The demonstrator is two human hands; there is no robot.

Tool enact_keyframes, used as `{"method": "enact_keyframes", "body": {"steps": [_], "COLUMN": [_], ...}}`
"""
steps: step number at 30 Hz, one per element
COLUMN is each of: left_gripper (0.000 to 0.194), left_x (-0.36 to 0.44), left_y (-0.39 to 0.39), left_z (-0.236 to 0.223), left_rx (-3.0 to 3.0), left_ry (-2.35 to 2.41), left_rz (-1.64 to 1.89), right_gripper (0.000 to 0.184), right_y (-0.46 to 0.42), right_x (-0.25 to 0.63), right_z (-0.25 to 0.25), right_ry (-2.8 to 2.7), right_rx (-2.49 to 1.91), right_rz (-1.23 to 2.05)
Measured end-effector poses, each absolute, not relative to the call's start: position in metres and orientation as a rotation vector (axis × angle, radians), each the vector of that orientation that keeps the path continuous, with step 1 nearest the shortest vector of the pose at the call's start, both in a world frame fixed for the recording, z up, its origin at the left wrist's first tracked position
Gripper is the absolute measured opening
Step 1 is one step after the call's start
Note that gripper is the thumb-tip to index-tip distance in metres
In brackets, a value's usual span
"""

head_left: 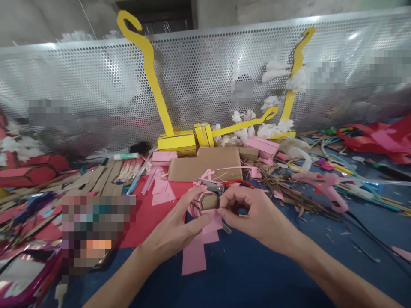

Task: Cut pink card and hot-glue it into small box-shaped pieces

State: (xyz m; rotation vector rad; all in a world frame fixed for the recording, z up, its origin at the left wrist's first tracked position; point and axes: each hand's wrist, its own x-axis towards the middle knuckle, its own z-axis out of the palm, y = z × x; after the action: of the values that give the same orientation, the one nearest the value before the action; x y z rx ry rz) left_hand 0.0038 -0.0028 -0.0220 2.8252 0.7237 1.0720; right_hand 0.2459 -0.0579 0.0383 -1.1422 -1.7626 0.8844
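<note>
In the head view, a small cardboard box (210, 202) with pink paper on its sides is gripped between the thumb and fingers of my left hand (171, 231). At the box's right edge, my right hand (253, 209) has its thumb and forefinger pinched together; whatever they hold is hidden. Loose pink paper pieces (194, 257) lie under and in front of the box. Just behind both hands are scissors with red handles (239, 182), their blades pointing left.
A pink glue gun (326, 188) with a black cord lies at right. Behind stand a cardboard sheet (205, 164), pink boxes (262, 147) and yellow hooked paper shapes (157, 94) against a perforated metal panel (199, 77). Red paper (138, 231) and cardboard strips (107, 177) lie left.
</note>
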Motion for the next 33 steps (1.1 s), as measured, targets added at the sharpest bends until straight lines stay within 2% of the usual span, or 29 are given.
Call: {"method": "enact_keyframes", "body": {"steps": [3, 7, 10, 14, 19, 22, 25, 29, 33], "left_gripper": [0.059, 0.066, 0.065, 0.055, 0.062, 0.055, 0.046, 0.042, 0.037], "left_x": [0.004, 0.006, 0.008, 0.008, 0.001, -0.004, -0.006, -0.005, -0.001], "left_y": [-0.002, -0.001, -0.001, -0.002, 0.002, 0.004, 0.005, 0.003, 0.0], "left_z": [-0.02, -0.018, -0.017, -0.013, -0.002, 0.004, 0.004, -0.002, 0.0], "left_rx": [2.813, 2.716, 2.669, 2.71, 2.747, 2.794, 2.826, 2.796, 2.838], "left_ry": [0.656, 0.583, 0.604, 0.67, 0.572, 0.635, 0.691, 0.724, 0.686], "left_rz": [1.098, 1.275, 1.344, 1.217, 1.126, 1.052, 1.093, 1.135, 1.097], "right_gripper": [0.005, 0.013, 0.018, 0.023, 0.026, 0.023, 0.017, 0.04, 0.031], "right_y": [-0.057, -0.06, -0.063, -0.063, -0.059, -0.057, -0.056, -0.056, -0.055], "right_x": [0.245, 0.238, 0.23, 0.223, 0.219, 0.217, 0.218, 0.22, 0.22], "right_z": [0.035, 0.028, 0.022, 0.013, 0.008, 0.006, 0.004, 0.002, 0.003], "right_ry": [-1.686, -1.572, -1.562, -1.588, -1.522, -1.469, -1.506, -1.691, -1.775], "right_rx": [-1.105, -1.007, -0.919, -0.955, -0.955, -0.913, -0.883, -0.922, -0.902], "right_rz": [0.889, 0.922, 1.021, 1.017, 1.059, 1.042, 0.879, 0.454, 0.263]}}
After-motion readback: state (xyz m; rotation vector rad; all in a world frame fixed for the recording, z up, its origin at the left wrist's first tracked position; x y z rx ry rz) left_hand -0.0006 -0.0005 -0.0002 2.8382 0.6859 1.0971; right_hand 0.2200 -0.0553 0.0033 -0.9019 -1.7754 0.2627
